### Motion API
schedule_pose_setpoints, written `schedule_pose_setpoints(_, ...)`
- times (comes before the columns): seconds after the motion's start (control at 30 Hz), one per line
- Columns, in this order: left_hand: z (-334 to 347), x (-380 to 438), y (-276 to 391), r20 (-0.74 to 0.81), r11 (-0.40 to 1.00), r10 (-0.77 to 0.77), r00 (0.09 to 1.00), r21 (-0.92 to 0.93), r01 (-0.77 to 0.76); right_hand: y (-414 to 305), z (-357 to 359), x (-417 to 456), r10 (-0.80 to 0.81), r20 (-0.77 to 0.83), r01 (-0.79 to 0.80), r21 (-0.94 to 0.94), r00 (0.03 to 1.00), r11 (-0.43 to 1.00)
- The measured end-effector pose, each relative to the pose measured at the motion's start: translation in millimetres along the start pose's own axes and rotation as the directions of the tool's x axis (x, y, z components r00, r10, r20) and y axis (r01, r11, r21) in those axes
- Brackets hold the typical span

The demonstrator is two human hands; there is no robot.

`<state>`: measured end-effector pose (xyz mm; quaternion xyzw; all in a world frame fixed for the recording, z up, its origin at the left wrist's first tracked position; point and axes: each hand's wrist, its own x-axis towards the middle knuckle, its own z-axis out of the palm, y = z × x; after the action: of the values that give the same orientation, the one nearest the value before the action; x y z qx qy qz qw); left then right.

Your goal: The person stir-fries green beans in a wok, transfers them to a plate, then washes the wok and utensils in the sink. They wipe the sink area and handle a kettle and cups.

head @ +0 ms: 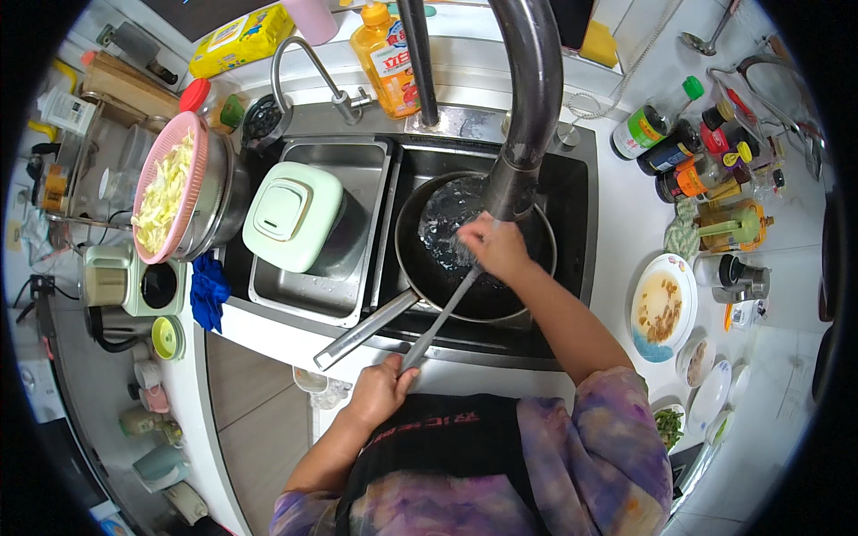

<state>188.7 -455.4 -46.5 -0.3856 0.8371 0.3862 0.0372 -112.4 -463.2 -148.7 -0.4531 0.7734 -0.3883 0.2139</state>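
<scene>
My left hand [382, 388] is closed around the handle end of a long grey utensil [439, 321], near the sink's front edge. The utensil slants up over a dark frying pan [409, 261], which sits in the right basin with its metal handle [365, 328] pointing towards the front left. My right hand [499, 248] grips the utensil's far part just under the spout of a thick black faucet [516, 181]. Its fingers hide the utensil's head, so its kind is unclear. Water runs down beside the fingers, and rippling water [446, 214] covers the pan's bottom.
A lidded pale green container [291, 218] stands in a steel tray [295, 305] in the left basin. Left of it, a pink colander [194, 194] holds cut pale vegetables. Detergent [382, 60] stands behind the sink. Sauce bottles [643, 130] and a stained plate [680, 275] line the right counter.
</scene>
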Motion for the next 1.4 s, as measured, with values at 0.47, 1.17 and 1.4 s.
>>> schedule_pose_setpoints(0.47,1,-15,-4,0.066,0.998,-0.053,0.996,-0.031,0.055,0,-18,17,0.374,-0.131,-0.383,-0.048,0.918,0.923)
schedule_pose_setpoints(1.17,4,-17,-23,0.021,0.997,-0.081,0.997,0.008,0.08,13,-15,15,0.37,0.248,-0.445,0.461,0.895,0.768)
schedule_pose_setpoints(1.4,2,-12,-24,-0.01,0.978,-0.171,0.985,-0.124,0.169,42,-5,27,0.568,0.363,-0.591,0.753,0.739,0.288)
